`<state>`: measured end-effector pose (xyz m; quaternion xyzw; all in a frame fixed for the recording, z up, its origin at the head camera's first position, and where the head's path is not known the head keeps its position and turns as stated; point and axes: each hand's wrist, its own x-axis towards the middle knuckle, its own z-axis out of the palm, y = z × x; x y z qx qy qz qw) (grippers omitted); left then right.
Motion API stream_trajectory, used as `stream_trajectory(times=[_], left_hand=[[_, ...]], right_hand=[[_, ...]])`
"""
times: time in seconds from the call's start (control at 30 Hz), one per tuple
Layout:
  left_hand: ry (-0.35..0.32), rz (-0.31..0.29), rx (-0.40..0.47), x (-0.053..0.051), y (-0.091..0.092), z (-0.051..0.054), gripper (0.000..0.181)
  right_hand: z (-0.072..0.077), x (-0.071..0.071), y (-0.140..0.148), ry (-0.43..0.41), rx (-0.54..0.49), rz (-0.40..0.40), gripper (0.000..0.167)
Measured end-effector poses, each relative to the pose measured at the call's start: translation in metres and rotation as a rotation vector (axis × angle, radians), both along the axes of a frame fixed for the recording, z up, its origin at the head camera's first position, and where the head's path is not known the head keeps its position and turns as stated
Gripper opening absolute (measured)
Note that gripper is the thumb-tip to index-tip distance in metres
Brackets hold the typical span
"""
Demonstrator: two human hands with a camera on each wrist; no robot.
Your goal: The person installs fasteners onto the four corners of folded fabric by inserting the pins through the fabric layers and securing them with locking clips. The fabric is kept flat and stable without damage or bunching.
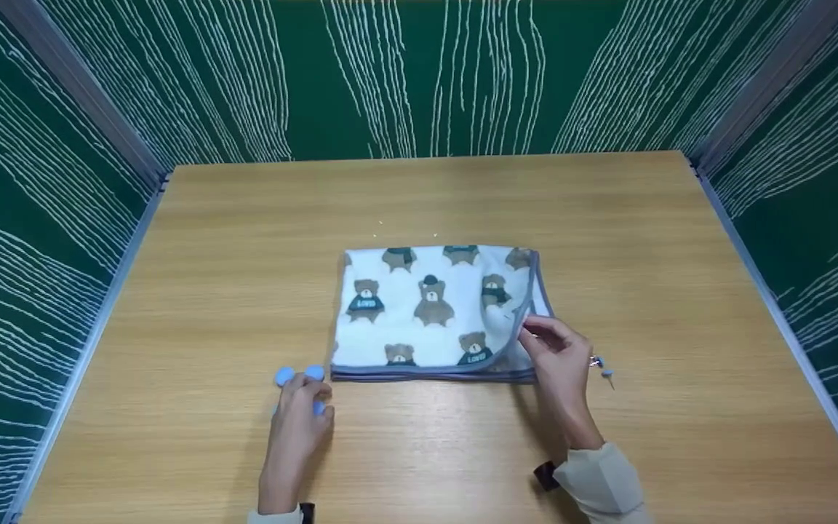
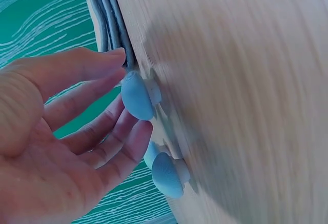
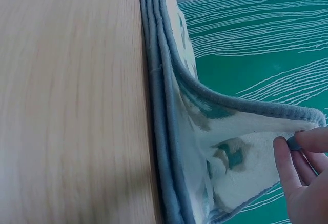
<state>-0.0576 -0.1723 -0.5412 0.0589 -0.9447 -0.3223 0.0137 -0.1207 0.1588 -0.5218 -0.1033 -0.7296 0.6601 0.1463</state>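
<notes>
A folded white baby blanket with brown bears and grey-blue edging lies on the table. My right hand holds its near right corner raised. In the right wrist view, thumb and finger pinch a small blue head at that corner, apparently a pin's; its shaft is hidden. My left hand is beside the blanket's near left corner, among several blue mushroom-shaped clips. In the left wrist view, its loosely bent fingers surround one clip standing on the table, without a visible grip.
Blue-headed pins lie right of my right hand. A few tiny white specks dot the wooden table behind the blanket. Green panels with white lines stand along the back and both sides, with grey posts at the corners.
</notes>
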Motion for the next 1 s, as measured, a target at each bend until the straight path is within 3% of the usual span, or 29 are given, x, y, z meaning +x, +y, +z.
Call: stream_trajectory(times=[0.53,0.73,1.0], left_hand=[[-0.203,0.012,0.068,-0.0013,0.0015,0.0068,0.024],[-0.141,0.027,0.086,-0.0011,0.0019,0.0047,0.02],[-0.001,0.033,0.076,0.0,0.0039,-0.0001,0.023]], right_hand=[[0.0003,-0.0001,0.0002,-0.024,0.019,0.006,0.018],[0.0,0.0003,0.0011,-0.031,0.016,0.003,0.018],[-0.004,-0.0015,0.0027,0.054,0.031,0.012,0.017]])
